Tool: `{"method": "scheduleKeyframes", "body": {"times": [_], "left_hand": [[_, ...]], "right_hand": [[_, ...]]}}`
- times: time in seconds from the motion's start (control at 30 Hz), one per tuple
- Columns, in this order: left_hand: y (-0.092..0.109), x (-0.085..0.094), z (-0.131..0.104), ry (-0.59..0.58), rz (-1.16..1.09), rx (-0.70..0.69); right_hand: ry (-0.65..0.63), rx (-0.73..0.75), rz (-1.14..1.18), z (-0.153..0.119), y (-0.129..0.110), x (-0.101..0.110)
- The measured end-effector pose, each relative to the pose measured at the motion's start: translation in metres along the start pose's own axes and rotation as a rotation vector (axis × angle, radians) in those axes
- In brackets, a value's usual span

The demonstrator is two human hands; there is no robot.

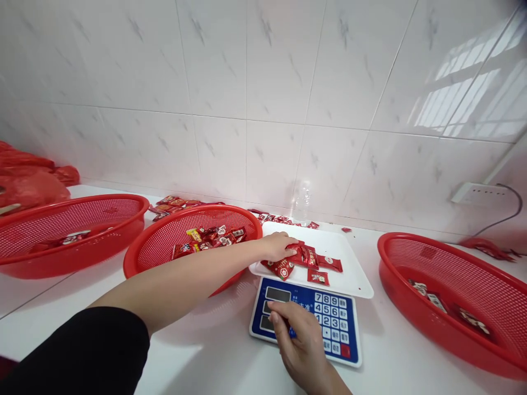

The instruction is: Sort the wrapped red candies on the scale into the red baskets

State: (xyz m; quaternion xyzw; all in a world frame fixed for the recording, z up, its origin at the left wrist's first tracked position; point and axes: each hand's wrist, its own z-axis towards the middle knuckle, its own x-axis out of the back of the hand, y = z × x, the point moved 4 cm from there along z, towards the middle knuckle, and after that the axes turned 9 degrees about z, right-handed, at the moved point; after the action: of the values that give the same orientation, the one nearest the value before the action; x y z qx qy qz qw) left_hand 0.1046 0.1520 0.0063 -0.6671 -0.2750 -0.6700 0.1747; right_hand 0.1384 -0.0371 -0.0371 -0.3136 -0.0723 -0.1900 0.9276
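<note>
My left hand (280, 246) reaches over the left part of the white tray (349, 274), its fingers curled down onto red candy packets (302, 253). More red packets lie beside it on the tray, which sits on top of a blue digital scale (354, 329). Over the scale's displays is my right hand (302, 343), thumb and index finger pressed together; whatever may be between them is too small to make out. Just left of the tray, a red mesh basket (150, 238) holds red and yellow packets, partly behind my left forearm.
Another red basket (82, 258) stands at the far left, before red plastic bags (28, 175). A third basket (436, 318) is at the right. Loose packets (173, 204) and a clear bottle (302, 203) are along the tiled wall. A power strip (480, 193) hangs at right.
</note>
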Motion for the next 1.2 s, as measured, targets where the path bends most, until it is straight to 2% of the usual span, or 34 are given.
{"method": "scheduleKeyframes", "body": {"times": [0.37, 0.47, 0.57, 0.67, 0.7, 0.73, 0.8, 0.87, 0.97, 1.07, 1.2], "left_hand": [[0.004, -0.006, 0.008, -0.055, 0.016, 0.057], [0.005, 0.000, 0.007, -0.035, -0.035, 0.079], [0.014, 0.016, -0.009, 0.108, -0.092, 0.079], [0.030, 0.027, -0.048, 0.330, -0.155, 0.089], [0.035, 0.026, -0.065, 0.420, -0.183, 0.105], [0.038, 0.024, -0.083, 0.579, -0.285, 0.115], [0.040, 0.006, -0.115, 0.759, -0.378, 0.145], [0.043, -0.018, -0.137, 0.826, -0.358, 0.092], [0.040, -0.046, -0.152, 0.916, -0.336, -0.001], [0.034, -0.054, -0.154, 0.952, -0.298, -0.044], [0.030, -0.052, -0.152, 0.960, -0.262, -0.129]], "right_hand": [[-0.021, -0.010, 0.000, 0.000, -0.001, -0.002], [-0.010, -0.016, -0.024, 0.001, -0.001, -0.002], [0.006, -0.024, -0.037, 0.002, 0.001, -0.001], [0.009, -0.015, -0.033, 0.002, 0.001, 0.000], [0.002, -0.012, -0.030, 0.001, 0.001, 0.000], [-0.007, -0.011, -0.026, 0.001, 0.001, -0.001], [-0.024, -0.010, -0.023, 0.000, 0.000, -0.002], [-0.038, -0.008, -0.024, 0.000, 0.001, -0.004], [-0.052, -0.008, -0.035, -0.001, 0.003, -0.008], [-0.043, -0.015, -0.051, -0.001, 0.009, -0.009], [-0.045, -0.009, -0.064, -0.003, 0.015, -0.009]]}}
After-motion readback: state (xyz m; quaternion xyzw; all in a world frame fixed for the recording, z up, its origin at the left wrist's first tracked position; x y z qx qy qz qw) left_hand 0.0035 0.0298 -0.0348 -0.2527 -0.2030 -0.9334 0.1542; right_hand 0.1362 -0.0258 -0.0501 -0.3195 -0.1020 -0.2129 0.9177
